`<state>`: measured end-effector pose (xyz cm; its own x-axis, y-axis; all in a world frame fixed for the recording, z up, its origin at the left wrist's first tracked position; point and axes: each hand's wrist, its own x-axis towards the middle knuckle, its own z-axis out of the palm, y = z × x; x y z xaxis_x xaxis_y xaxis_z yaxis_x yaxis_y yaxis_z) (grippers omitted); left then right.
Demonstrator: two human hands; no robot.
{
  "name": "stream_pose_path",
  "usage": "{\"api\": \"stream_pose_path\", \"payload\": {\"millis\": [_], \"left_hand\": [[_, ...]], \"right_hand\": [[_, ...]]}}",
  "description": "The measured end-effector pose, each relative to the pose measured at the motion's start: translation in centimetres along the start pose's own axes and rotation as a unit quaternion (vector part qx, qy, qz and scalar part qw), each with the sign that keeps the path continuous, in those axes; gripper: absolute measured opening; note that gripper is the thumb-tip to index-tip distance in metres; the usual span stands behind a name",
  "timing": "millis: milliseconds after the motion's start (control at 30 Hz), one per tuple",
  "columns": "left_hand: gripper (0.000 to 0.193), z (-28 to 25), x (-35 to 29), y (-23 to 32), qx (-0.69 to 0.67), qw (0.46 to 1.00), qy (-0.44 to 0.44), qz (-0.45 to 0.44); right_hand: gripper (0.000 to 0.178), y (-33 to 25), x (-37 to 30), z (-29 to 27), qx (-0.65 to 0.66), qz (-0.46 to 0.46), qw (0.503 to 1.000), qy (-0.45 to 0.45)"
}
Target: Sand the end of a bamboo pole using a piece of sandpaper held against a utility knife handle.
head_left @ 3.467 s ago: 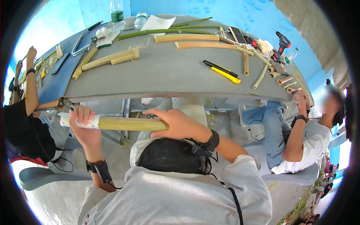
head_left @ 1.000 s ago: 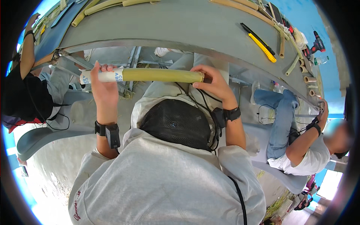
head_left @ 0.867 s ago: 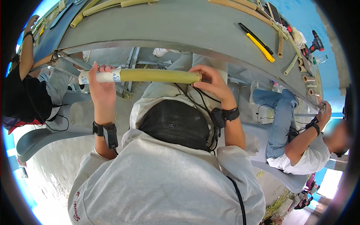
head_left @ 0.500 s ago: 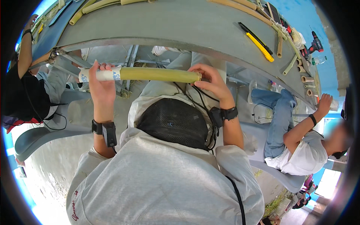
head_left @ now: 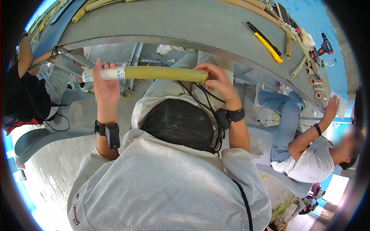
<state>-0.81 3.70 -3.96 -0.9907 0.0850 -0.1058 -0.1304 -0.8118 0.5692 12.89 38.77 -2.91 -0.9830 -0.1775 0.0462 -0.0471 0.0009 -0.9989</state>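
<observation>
Before the table (head_left: pixel 162 23), smooth yellow-green bamboo (head_left: pixel 162 73)

On my head feed, I have my left hand (head_left: pixel 106 88) palm up in a curled grip, thumb pointing forward. My right hand (head_left: pixel 221 82) arches inward, fingers bent. My left forearm (head_left: pixel 103 145) and right forearm (head_left: pixel 239 136) reach forward, roughly parallel.

Right grip (head_left: pixel 219 79) now gathered at bamboo tube's (head_left: pixel 162 73) end, white sheet (head_left: pixel 342 107) appeared
</observation>
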Motion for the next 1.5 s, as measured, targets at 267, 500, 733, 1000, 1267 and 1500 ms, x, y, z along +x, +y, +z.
{"api": "stream_pose_path", "payload": {"millis": [267,500,733,1000,1267,1500], "left_hand": [[0.024,0.6,-0.5,0.1,0.016,1.000,-0.006,0.019],[0.023,1.3,-0.9,0.1,0.029,0.998,-0.030,0.049],[0.021,1.4,-0.8,0.3,0.055,0.996,-0.030,0.064],[0.021,1.6,-0.9,0.2,0.069,0.994,-0.056,0.070],[0.021,1.4,-0.4,0.6,0.044,0.995,-0.037,0.079],[0.020,1.7,-1.1,0.2,0.060,0.993,-0.050,0.093]], "right_hand": [[0.047,-0.1,0.1,0.3,-0.015,0.005,1.000,0.004],[0.047,-0.1,0.1,0.3,-0.018,0.007,1.000,0.004],[0.046,0.1,0.1,0.1,-0.024,0.015,1.000,0.003],[0.048,0.4,0.2,0.1,-0.025,0.013,1.000,0.004],[0.048,0.2,0.1,0.5,-0.014,0.024,0.999,0.017],[0.044,0.4,0.4,0.2,-0.029,0.015,0.999,0.014]]}}
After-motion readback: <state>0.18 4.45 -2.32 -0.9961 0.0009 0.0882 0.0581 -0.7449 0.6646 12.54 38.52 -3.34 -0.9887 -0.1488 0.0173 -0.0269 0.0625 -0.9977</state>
